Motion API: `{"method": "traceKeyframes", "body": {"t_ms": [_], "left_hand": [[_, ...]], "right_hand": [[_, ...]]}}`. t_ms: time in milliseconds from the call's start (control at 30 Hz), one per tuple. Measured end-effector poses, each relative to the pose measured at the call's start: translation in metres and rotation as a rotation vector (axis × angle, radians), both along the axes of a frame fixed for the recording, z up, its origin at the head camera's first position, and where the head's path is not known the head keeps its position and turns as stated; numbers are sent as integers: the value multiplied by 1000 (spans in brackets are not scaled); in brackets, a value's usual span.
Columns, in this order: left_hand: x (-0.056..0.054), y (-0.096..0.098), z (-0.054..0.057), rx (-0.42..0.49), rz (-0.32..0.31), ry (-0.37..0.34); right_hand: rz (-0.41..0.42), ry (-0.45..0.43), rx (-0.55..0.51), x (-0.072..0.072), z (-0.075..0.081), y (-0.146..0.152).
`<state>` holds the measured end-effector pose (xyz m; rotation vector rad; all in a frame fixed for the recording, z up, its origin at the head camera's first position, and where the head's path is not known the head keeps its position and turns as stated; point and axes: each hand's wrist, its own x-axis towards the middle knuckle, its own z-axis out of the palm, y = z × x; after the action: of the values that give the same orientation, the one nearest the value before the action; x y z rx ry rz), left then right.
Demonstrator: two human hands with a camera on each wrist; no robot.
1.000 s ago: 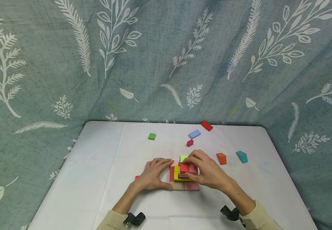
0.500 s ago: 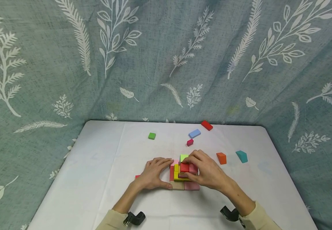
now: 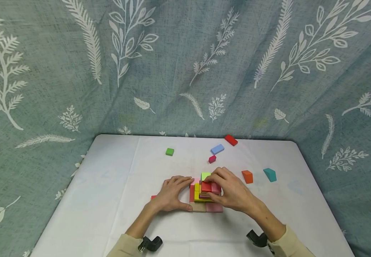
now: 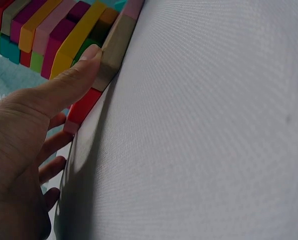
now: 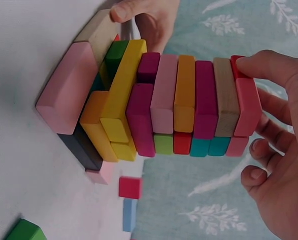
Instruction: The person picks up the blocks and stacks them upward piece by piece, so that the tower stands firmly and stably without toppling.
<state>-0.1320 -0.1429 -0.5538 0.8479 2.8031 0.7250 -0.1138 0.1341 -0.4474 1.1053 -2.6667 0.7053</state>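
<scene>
A tower of coloured wooden blocks (image 5: 164, 92) stands in layers on a wider base of flat blocks. My right hand (image 3: 234, 189) pinches a red block (image 3: 206, 186) at the top, thumb on the near side and fingers at the far side. Beside the base rests my left hand (image 3: 171, 195), fingers loosely spread. Its thumb touches a plain wood base block (image 4: 114, 52), while its index finger reaches the base's far left corner by a red block (image 4: 84, 107). A pink base block (image 3: 214, 207) lies at the front right. A lime green block (image 3: 205, 176) shows behind the top.
Loose blocks lie around: green (image 3: 169, 152), blue (image 3: 217, 149), red (image 3: 231, 140), crimson (image 3: 212, 159), orange (image 3: 247, 176) and teal (image 3: 270, 175). Another red block (image 3: 153, 197) is mostly hidden behind the left hand. A leaf-patterned curtain (image 3: 185, 71) hangs behind the white table (image 3: 114, 171).
</scene>
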Motion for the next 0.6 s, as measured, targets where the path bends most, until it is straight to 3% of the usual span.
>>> {"method": "traceKeyframes", "body": {"t_ms": [167,333,600], "left_hand": [[1,0,0,16,4,-14],[2,0,0,34,0,-3],[2,0,2,40,-4,-4]], "right_hand": [[-33,-40,-25,-2,7,10],[-104,-130,-104,-13,11,39],[-251,-278,-172,-36,-9,91]]}}
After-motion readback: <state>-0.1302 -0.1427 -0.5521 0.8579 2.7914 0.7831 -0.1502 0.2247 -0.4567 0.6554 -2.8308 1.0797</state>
